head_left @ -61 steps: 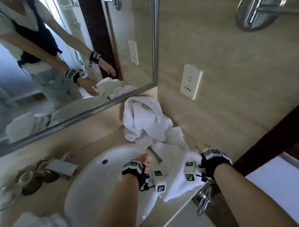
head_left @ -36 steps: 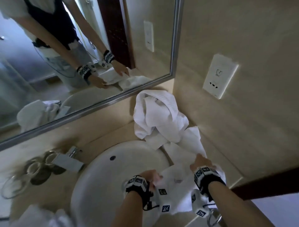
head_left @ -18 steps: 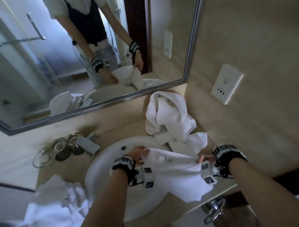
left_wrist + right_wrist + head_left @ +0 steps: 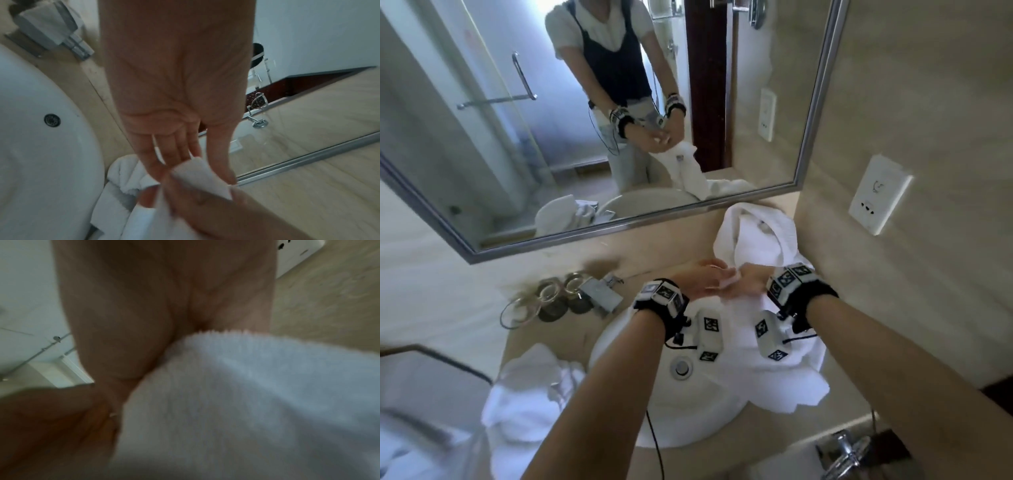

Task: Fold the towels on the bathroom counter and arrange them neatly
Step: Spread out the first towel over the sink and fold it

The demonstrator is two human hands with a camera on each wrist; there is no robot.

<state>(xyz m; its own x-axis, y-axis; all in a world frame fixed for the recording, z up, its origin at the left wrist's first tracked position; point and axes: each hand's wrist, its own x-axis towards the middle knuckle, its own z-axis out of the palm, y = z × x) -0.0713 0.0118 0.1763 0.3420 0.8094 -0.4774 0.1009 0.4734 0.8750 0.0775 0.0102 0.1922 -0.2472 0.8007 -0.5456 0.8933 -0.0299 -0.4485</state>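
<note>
A white towel (image 4: 784, 373) hangs over the right side of the sink. My left hand (image 4: 705, 284) and right hand (image 4: 751, 282) meet above the basin's back edge, each with a top corner of it. In the left wrist view my left hand (image 4: 197, 164) has nearly straight fingers and pinches the towel corner (image 4: 203, 177) against the thumb, and the right hand's fingers hold the cloth just below. The right wrist view is blurred. It shows the towel (image 4: 246, 402) bunched against my right palm (image 4: 123, 337).
A crumpled towel (image 4: 753, 240) leans in the back right corner under the mirror (image 4: 619, 137). Another loose towel pile (image 4: 530, 394) lies left of the white sink (image 4: 688, 411). The faucet (image 4: 599, 296) and glasses (image 4: 544, 301) stand at the back left. A towel ring (image 4: 842, 452) hangs below the counter's front edge.
My hands held the towel's top edge stretched wide. They have now come together and risen, so the two corners meet and the towel hangs doubled.
</note>
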